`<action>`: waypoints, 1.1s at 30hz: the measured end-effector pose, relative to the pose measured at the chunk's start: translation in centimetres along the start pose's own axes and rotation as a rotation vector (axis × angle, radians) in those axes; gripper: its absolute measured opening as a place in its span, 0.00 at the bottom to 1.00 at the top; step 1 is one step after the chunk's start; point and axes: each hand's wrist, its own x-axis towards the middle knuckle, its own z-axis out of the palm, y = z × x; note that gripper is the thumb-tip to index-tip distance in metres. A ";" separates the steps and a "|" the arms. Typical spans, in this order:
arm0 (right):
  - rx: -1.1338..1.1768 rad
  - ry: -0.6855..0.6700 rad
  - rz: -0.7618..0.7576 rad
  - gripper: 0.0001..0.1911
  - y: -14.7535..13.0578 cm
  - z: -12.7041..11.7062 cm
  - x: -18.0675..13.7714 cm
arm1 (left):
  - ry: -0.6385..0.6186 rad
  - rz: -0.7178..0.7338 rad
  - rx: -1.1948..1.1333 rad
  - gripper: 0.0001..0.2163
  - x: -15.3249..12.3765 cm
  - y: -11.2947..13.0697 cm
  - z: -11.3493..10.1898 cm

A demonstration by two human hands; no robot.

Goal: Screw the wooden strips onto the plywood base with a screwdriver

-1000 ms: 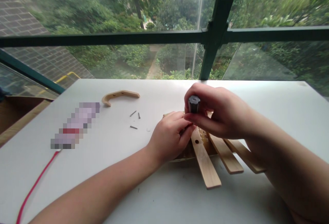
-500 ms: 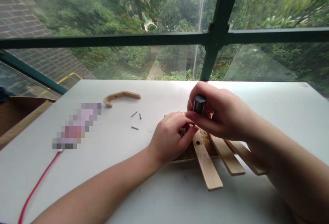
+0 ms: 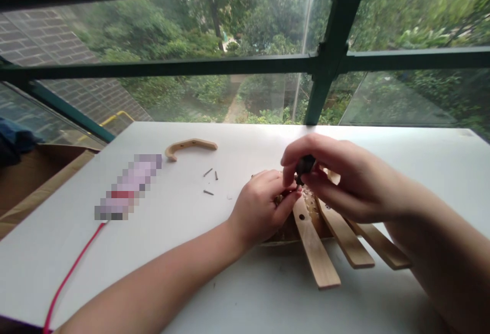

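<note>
Hiding part of the dark tool [image 3: 305, 164]: both hands [image 3: 255, 209].

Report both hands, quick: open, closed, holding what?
Left hand: at the nearest wooden strip; whether it grips anything can't be told.
Right hand: curled closed around a dark handle.

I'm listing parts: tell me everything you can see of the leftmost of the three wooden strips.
The strip is long, flat and narrow, apparently pale wood, with a blunt near end and a dark round hole. It slants down and rightward in view, lying over the brown base and jutting past its edge above the white table. Its far end is hidden at the left hand; contact there is unclear.
</note>
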 end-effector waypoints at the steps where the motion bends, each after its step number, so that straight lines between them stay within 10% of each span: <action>1: -0.029 -0.008 0.010 0.18 0.0 -0.1 0.0 | 0.000 0.003 -0.001 0.08 0.0 0.0 0.0; 33: -0.214 0.118 0.148 0.11 0.3 0.7 0.3 | 0.033 0.031 -0.004 0.09 -0.1 -0.3 0.4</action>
